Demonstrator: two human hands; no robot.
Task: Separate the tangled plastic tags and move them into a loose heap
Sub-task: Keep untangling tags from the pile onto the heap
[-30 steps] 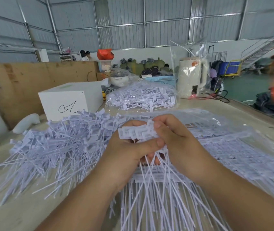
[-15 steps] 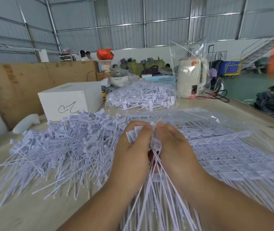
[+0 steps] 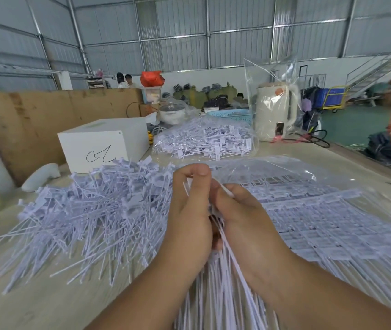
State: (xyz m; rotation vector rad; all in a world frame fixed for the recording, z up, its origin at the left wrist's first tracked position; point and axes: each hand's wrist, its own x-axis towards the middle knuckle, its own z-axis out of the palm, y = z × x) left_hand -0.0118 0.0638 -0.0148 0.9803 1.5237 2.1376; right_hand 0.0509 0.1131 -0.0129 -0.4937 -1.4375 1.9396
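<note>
Holding a bunch of tags [image 3: 216, 277] upright between both palms, the person has the left hand [image 3: 189, 210] and right hand [image 3: 242, 217] pressed close together at centre frame, fingers curled in around the flat heads so both are clamped on the same bunch. The thin tails fan out below the wrists toward the bottom edge.

Handling-wise these look about as light as it gets: skinny white plastic strips with a small flat label at one end. Probably springy rather than floppy, and slick, so the tails will likely slide past each other fine while the label ends snag. Best place to grab seems to be up at the heads, where the hands already are, since pulling from the tail end would likely just drag a whole clump along. Nothing fragile here, though a hard yank might kink a strip.

The loose heap [image 3: 89, 210] sprawls across the left middle of the frame, just beside the left hand, tags pointing every which way.

Containers: a clear plastic bag [image 3: 332, 222] lies flat at right, with tags in neat rows inside it, reaching right up to the right hand. A second clear bag [image 3: 204, 141], stuffed with more tags, sits above centre, further back on the table [image 3: 47, 306]. A white box [image 3: 104, 144] stands at upper left behind the heap; can't tell what's in it.
</note>
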